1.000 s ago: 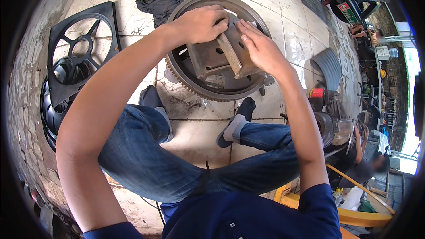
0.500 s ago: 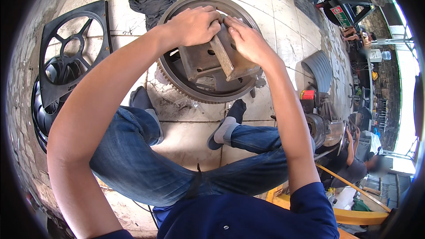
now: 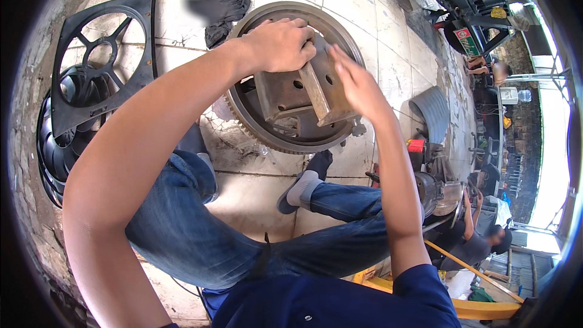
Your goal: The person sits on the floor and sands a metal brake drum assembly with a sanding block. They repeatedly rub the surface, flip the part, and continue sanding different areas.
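A heavy toothed flywheel (image 3: 291, 144) lies flat on the tiled floor in front of me. On top of it rests a worn steel bracket (image 3: 282, 92), a plate with round holes and an upright rib (image 3: 315, 92) across its middle. My left hand (image 3: 282, 47) is closed over the far end of that rib, fingers curled round it. Just off the bracket's right side, my right hand (image 3: 358, 85) is lifted, its fingers stretched out and smeared by motion. Nothing shows in that hand.
A dark cloth (image 3: 223, 12) lies behind the flywheel. At left, a black fan shroud (image 3: 146, 42) leans over a black fan (image 3: 76, 97). To the right are a curved ribbed grey sheet (image 3: 430, 112), a red-topped machine (image 3: 416, 146) and a person (image 3: 473, 246). A vehicle stands far right.
My right hand has come away from the rib's far end toward the right and nearer me. My left hand stays on the rib. The whole view has shifted slightly.
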Motion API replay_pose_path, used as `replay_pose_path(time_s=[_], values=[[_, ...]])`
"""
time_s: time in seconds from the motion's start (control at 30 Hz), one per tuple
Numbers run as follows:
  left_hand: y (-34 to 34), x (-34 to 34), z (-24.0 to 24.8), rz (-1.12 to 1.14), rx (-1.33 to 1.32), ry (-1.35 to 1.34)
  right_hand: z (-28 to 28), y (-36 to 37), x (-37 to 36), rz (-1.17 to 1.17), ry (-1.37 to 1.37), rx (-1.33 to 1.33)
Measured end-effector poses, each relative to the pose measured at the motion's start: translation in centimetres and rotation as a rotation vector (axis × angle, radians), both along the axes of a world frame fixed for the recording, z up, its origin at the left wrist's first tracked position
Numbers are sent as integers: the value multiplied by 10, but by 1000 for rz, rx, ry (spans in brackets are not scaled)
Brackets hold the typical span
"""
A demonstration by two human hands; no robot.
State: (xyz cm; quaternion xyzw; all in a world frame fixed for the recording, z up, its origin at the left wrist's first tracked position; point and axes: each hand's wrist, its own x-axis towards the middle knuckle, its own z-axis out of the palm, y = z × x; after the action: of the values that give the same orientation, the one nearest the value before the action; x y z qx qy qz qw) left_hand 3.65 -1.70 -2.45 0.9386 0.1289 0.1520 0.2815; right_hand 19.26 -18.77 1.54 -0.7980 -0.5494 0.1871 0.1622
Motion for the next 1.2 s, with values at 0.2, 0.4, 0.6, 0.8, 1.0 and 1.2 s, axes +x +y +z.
replay_pose_path(time_s=[0.2, 0.4, 0.6, 0.8, 1.0, 1.2], values=[[3, -7, 2, 17, 2, 30, -1, -17, -17, -31, -8, 16], [0, -5, 3, -6, -19, 76, 20, -81, -43, -76, -85, -71], [2, -3, 2, 9, -22, 15, 6, -1, -11, -80, -76, -106], [2, -8, 2, 25, 11, 39, 12, -37, -34, -28, -179, -64], [1, -8, 2, -23, -9, 51, 27, -94, -54, 28, -183, -60], [9, -9, 5, -47, -17, 78, 8, -24, -15, -84, -13, -52]])
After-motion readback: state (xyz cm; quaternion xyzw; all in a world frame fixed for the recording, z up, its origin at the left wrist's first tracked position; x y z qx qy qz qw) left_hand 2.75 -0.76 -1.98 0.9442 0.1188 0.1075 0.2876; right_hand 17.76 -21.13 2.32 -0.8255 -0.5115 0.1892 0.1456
